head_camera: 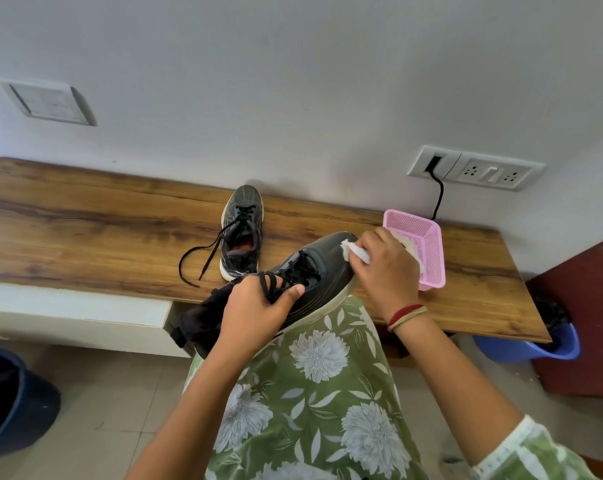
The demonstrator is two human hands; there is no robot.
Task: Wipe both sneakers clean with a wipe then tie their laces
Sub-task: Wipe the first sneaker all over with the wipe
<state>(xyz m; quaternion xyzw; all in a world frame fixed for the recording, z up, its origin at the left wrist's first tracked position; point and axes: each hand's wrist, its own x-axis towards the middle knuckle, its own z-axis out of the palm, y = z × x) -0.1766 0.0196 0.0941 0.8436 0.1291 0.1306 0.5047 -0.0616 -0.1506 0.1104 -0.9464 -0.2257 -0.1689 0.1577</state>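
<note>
A dark sneaker [322,268] with a white sole lies tilted over my lap, its toe pointing toward the wall. My left hand [258,310] grips it around the laced middle, with loose laces running over my fingers. My right hand [384,271] holds a white wipe [353,251] against the toe of this sneaker. The second dark sneaker [242,230] stands upright on the wooden bench [85,230], toe toward the wall, its black laces untied and trailing to the left.
A pink mesh basket [428,244] with white wipes inside sits on the bench just right of my right hand. A black cable hangs from a wall socket [473,168] behind it. A blue bucket [552,344] and a dark red stool stand at the right, a dark bin [12,400] at the left.
</note>
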